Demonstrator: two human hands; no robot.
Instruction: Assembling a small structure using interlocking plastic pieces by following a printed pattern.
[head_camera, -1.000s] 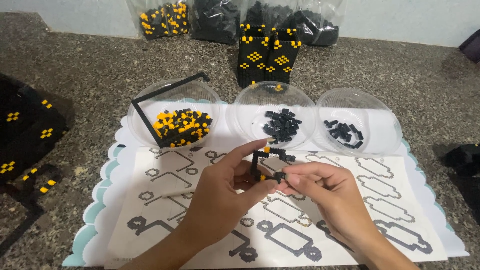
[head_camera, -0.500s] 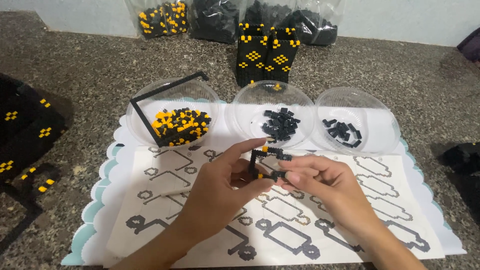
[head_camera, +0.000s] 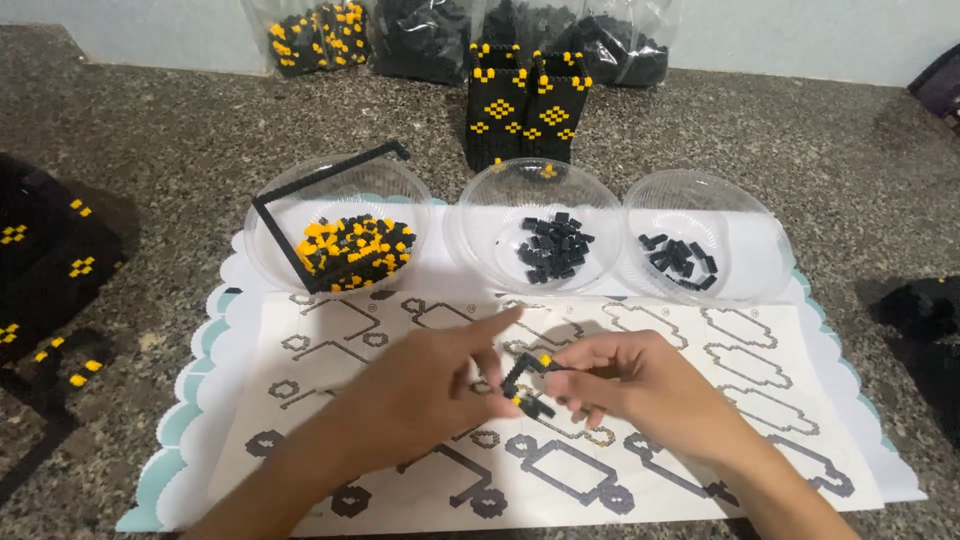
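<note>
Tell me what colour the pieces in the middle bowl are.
All black, seen clearly in the head view: the middle bowl holds a small pile of black pieces.

Clear plastic bags of bricks line the wall.

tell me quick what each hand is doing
left hand: pinching the small black and yellow piece
right hand: pinching the same piece
</note>
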